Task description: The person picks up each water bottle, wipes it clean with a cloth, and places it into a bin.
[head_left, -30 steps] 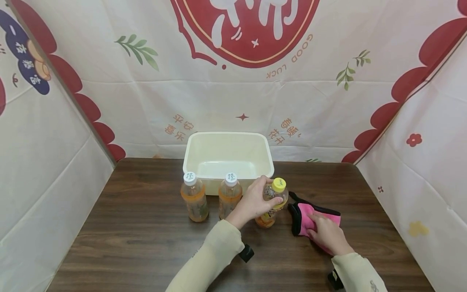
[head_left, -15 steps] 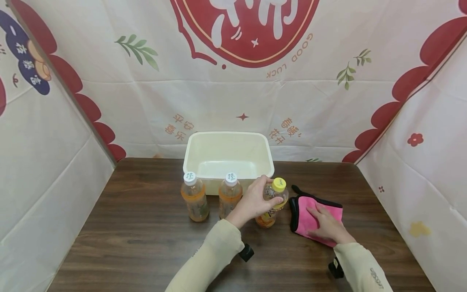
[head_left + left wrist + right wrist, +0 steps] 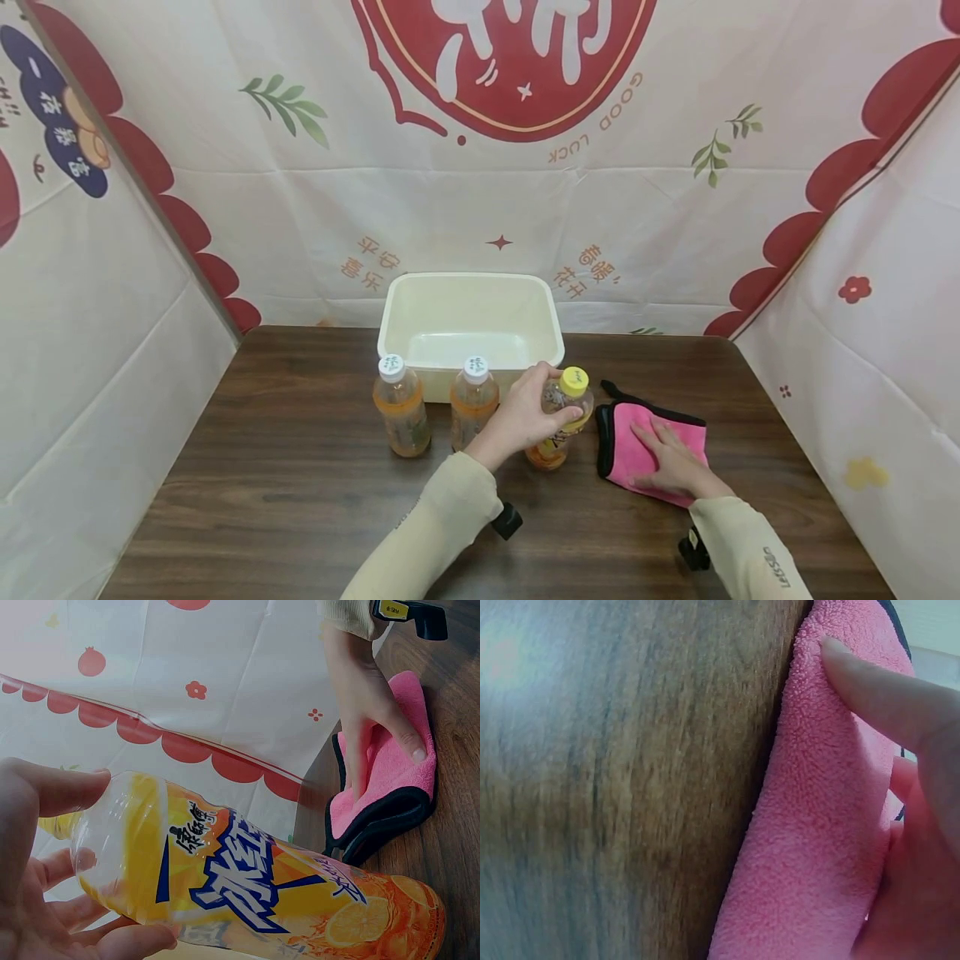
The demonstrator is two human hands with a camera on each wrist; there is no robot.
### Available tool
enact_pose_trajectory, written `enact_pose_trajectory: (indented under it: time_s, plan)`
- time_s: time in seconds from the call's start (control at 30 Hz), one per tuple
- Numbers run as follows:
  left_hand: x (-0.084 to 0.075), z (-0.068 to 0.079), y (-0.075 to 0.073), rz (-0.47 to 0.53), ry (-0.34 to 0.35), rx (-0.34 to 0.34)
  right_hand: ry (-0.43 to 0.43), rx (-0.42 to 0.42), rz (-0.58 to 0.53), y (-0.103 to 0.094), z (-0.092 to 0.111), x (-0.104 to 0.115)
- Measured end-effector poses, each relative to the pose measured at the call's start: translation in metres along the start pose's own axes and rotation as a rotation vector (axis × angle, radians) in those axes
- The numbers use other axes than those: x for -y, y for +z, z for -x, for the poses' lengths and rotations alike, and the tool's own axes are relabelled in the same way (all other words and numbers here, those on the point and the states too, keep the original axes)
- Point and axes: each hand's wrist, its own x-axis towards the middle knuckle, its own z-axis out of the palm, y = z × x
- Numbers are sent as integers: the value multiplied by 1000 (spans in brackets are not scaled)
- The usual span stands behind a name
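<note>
My left hand (image 3: 523,417) holds an upright iced tea bottle (image 3: 552,448) with a yellow cap around its upper part in the head view. The left wrist view shows the thumb and fingers curled round the bottle (image 3: 247,877), which has a yellow and orange label. To its right, a folded pink towel (image 3: 628,446) with black edging lies on the table. My right hand (image 3: 672,463) rests on this towel with its fingers spread fairly straight. The thumb lies on the pink pile of the towel (image 3: 802,825) in the right wrist view.
Two orange-banded bottles with white caps, a left one (image 3: 406,423) and a middle one (image 3: 468,417), stand in front of a cream plastic basin (image 3: 471,379). The brown wooden table (image 3: 300,500) meets printed fabric walls (image 3: 480,200) at its back and sides.
My right hand has gone from fingers bunched on the towel to lying spread over it. The towel now lies flatter. The left hand and the bottle stay put.
</note>
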Motion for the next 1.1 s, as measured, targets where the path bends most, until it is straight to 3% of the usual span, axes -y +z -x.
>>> enact_pose_trajectory:
  time_s: [0.3, 0.53, 0.73, 0.97, 1.1]
  plan:
    - [2, 0, 0, -11, -3, 0, -59, -40, 42, -4, 1, 4]
    - [2, 0, 0, -22, 8, -4, -150, -129, 52, -33, 1, 22]
    - [1, 0, -1, -28, 21, -6, -261, -251, 63, -61, -5, 44]
    - [1, 0, -1, -37, 16, 0, -446, -474, 100, -84, -23, 70]
    - [1, 0, -1, -41, 19, 2, -503, -495, 104, -94, -36, 83]
